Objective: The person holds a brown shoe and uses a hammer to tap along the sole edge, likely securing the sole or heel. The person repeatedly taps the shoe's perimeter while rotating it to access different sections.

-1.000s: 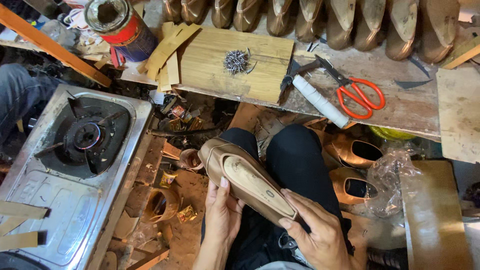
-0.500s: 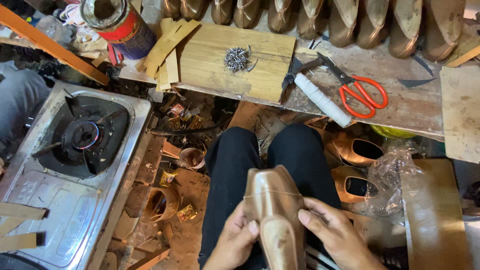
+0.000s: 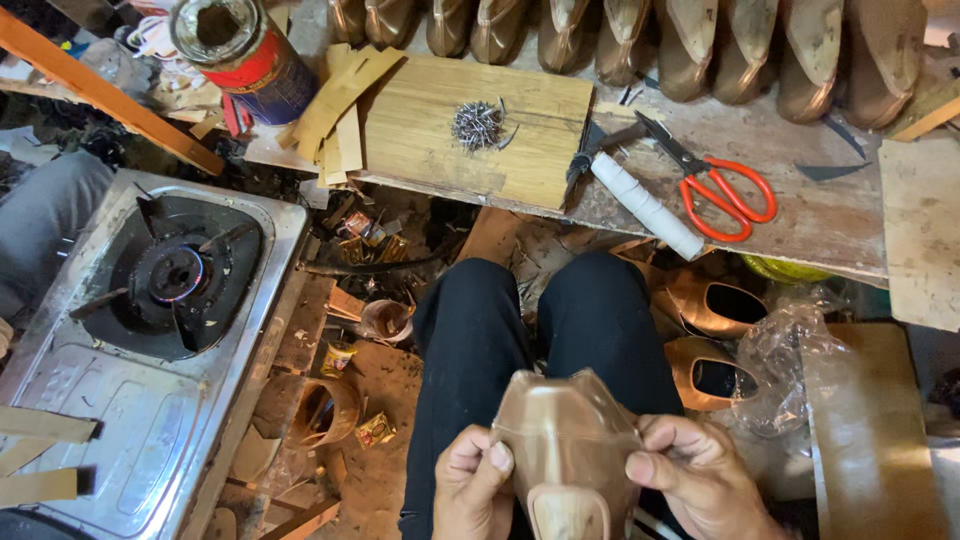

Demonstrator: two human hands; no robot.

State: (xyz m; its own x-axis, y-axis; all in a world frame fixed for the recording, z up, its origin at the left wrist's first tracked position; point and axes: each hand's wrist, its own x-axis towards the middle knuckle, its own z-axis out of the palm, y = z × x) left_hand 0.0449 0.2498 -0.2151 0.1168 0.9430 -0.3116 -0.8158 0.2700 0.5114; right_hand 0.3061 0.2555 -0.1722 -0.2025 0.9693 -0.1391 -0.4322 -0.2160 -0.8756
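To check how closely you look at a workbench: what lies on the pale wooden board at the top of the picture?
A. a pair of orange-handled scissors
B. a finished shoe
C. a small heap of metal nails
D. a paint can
C: a small heap of nails sits on the pale wooden board, while the orange-handled scissors lie to its right on the bench and the can stands off its left edge.

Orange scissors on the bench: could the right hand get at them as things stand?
Probably not at once: the right hand grips the shoe. The scissors lie uncovered on the bench, path open.
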